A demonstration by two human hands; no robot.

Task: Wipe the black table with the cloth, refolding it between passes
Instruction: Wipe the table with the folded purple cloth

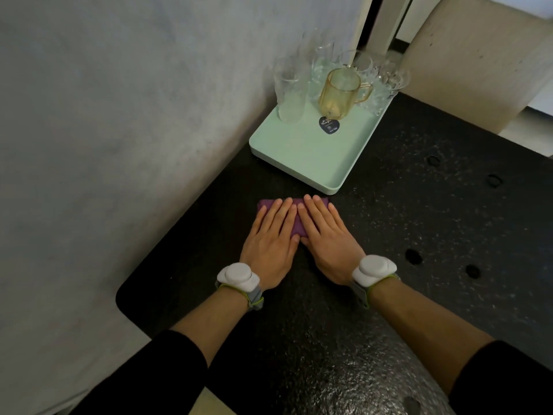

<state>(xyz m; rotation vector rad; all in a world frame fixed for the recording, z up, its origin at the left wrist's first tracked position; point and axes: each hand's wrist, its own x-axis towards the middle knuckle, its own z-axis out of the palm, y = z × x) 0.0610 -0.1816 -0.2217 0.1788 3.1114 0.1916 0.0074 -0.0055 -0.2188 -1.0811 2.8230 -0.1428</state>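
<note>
Two hands: left hand (269,244), right hand (329,239). One cloth (267,204), one table (419,223), one tray (314,157), one amber mug (339,94).

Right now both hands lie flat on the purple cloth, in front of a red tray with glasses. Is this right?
The tray is pale green, not red, as the head view shows. Left hand and right hand do lie flat on the cloth.

From my seat, both hands lie flat, palms down, side by side. The left hand (270,235) and right hand (326,235) keep their fingers straight and pointing away, with the index fingers close together. A white left wrist sensor (238,277) and right wrist sensor (374,269) sit on grey straps. Both forearms angle inward from a black left sleeve (167,372) and right sleeve (508,381).
</note>
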